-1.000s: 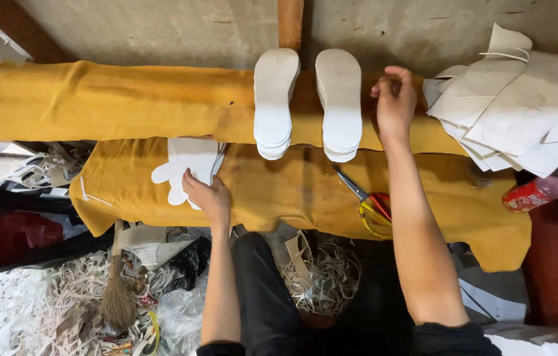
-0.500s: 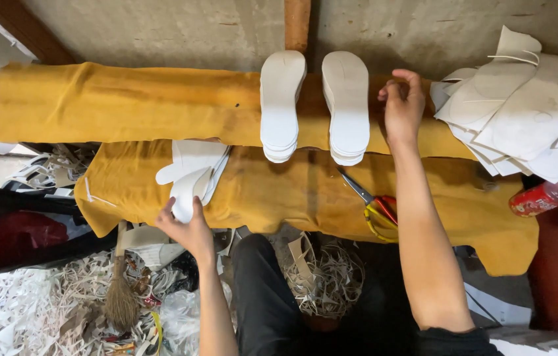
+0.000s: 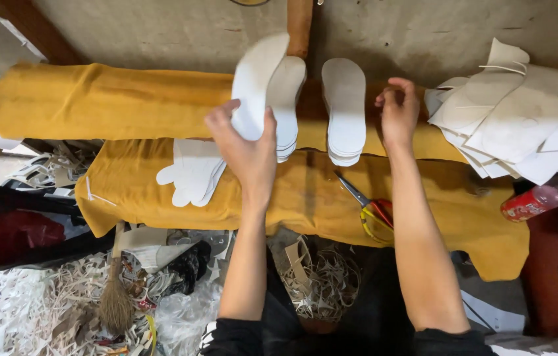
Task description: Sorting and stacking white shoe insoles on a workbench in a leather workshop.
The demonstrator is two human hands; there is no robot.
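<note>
My left hand (image 3: pixel 247 150) grips a white sole-shaped insole (image 3: pixel 257 79) and holds it tilted above the left stack of white insoles (image 3: pixel 288 112). A second stack of insoles (image 3: pixel 345 109) lies just to the right on the mustard-yellow cloth (image 3: pixel 94 99). My right hand (image 3: pixel 397 113) hovers beside that right stack with its fingers curled and nothing in it. A small pile of cut white pieces (image 3: pixel 193 173) lies on the lower yellow cloth, left of my left arm.
Scissors with red and yellow handles (image 3: pixel 370 209) lie on the cloth between my arms. A heap of white offcut sheets (image 3: pixel 523 118) sits at the right, with a red bottle (image 3: pixel 532 201) below it. White scrap strips and a small broom (image 3: pixel 115 296) cover the floor.
My left hand has picked an insole from the pile of cut pieces and lifted it up over the left stack. My right hand has stayed by the right stack.
</note>
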